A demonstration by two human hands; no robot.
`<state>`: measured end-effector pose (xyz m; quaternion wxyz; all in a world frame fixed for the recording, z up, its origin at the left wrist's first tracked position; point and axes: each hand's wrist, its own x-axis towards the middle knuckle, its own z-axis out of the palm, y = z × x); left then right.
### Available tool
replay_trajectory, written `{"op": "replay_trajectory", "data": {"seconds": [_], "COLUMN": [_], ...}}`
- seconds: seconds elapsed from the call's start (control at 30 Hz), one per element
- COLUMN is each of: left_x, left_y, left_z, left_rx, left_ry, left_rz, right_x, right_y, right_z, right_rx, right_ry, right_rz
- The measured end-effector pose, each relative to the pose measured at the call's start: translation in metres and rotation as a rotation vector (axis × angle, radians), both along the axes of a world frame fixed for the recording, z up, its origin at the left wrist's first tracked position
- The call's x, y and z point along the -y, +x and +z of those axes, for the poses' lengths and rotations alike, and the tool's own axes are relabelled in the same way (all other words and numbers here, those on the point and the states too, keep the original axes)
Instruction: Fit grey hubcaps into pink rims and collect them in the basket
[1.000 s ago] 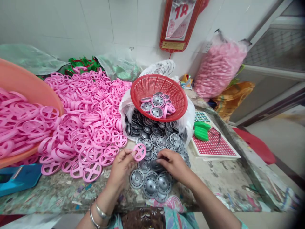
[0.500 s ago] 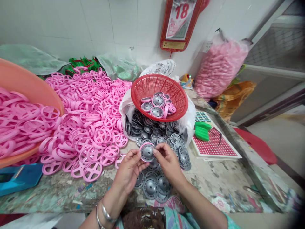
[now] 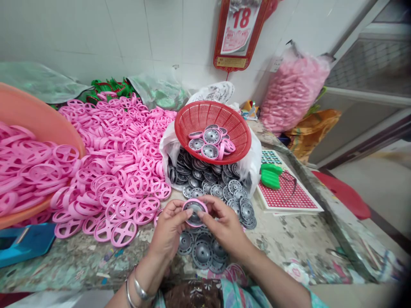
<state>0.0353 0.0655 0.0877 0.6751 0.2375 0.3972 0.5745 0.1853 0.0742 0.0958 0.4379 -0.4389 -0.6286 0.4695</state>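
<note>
Between my two hands is a toy wheel, a pink ring with a grey hubcap disc set inside it. My left hand grips its left edge, the thumb lying on the grey face. On the opposite edge, my right hand is closed on the same wheel, with its thumb also on the disc. Below the hands, several loose grey hubcap discs lie on the table. More grey discs spill from a white plastic bag. A large heap of pink wheel rings lies to the left.
A red basket holding several pink-and-grey wheels rests above the bag. An orange basin of pink rings and a blue tape dispenser are at left. To the right are sticker sheets with green pieces on top.
Both thumbs have moved onto the grey disc's face, and the pink rim now shows all round it. The wheel is slightly lower and further left. The view has shifted a little.
</note>
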Motion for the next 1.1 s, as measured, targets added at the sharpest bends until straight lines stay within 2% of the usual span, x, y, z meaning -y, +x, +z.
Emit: {"op": "replay_trajectory", "data": {"seconds": [0.13,0.23,0.33,0.4,0.5,0.6,0.67,0.73,0.8,0.87,0.97,1.1], "left_x": [0.000,-0.001,0.001,0.004,0.012,0.020,0.024,0.026,0.026,0.027,0.026,0.018], "left_y": [-0.001,-0.001,-0.002,-0.003,-0.006,-0.007,-0.005,-0.002,0.000,0.000,-0.002,-0.006], "left_z": [-0.002,-0.009,-0.019,-0.025,-0.029,-0.031,-0.034,-0.041,-0.050,-0.059,-0.068,-0.070], "left_rx": [-0.114,-0.152,-0.230,-0.385,-0.776,-1.176,-1.349,-1.462,-1.552,-1.614,-1.654,-1.673], "left_ry": [0.003,0.004,-0.017,0.012,0.224,0.561,0.716,0.783,0.794,0.791,0.817,0.866], "left_rz": [0.047,0.000,-0.049,-0.114,-0.268,-0.512,-0.682,-0.783,-0.807,-0.792,-0.757,-0.703], "right_x": [0.001,-0.017,-0.051,-0.075,-0.096,-0.089,-0.070,-0.045,-0.018,0.008,0.038,0.052], "right_y": [-0.002,0.010,0.033,0.049,0.063,0.061,0.056,0.052,0.055,0.062,0.078,0.086], "right_z": [-0.003,0.004,0.021,0.032,0.042,0.039,0.030,0.015,-0.006,-0.029,-0.058,-0.079], "right_rx": [0.054,0.018,-0.155,-0.272,-0.244,-0.011,0.239,0.524,0.779,0.999,1.127,1.178], "right_ry": [0.015,0.004,0.032,0.094,0.153,0.299,0.459,0.619,0.716,0.722,0.719,0.704], "right_rz": [0.015,-0.016,-0.242,-0.366,-0.376,-0.401,-0.411,-0.330,-0.132,0.101,0.249,0.240]}}
